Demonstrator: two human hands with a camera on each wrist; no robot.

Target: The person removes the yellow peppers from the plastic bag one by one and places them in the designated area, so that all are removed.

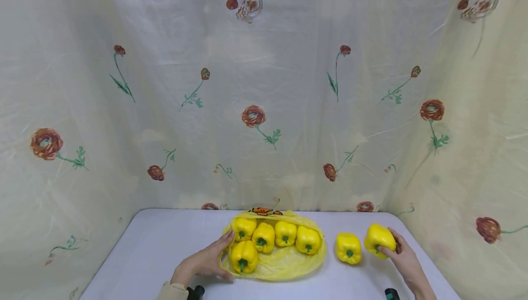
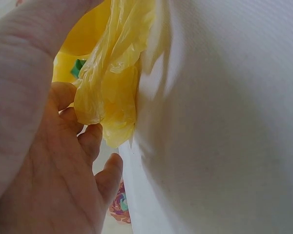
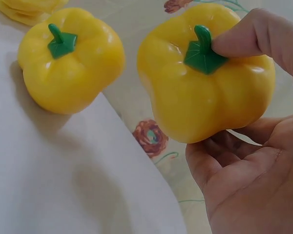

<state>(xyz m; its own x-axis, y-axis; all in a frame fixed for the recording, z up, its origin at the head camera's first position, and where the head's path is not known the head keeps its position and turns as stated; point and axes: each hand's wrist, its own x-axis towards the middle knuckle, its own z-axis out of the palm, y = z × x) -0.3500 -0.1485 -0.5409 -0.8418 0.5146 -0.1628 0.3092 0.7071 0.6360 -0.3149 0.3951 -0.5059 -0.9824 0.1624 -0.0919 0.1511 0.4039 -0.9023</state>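
A yellow bell pepper [image 1: 378,240] with a green stem is in my right hand [image 1: 406,259]. The right wrist view shows the thumb pressed beside its stem and the fingers under it, the pepper [image 3: 207,92] raised off the table. Another yellow bell pepper [image 1: 348,248] stands on the table just left of it. In the middle lies a thin yellow plastic bag [image 1: 284,268], its mouth spread wide, with several yellow bell peppers [image 1: 244,257] inside. At the bag's left edge my left hand [image 1: 208,256] rests with spread fingers, fingertips touching the plastic [image 2: 107,92].
The white table [image 1: 165,231] narrows toward the back, where a pale flowered curtain [image 1: 264,153] hangs and wraps round both sides. An orange and black print [image 1: 264,211] marks the bag's far edge. Dark wrist devices [image 1: 195,292] show at the bottom.
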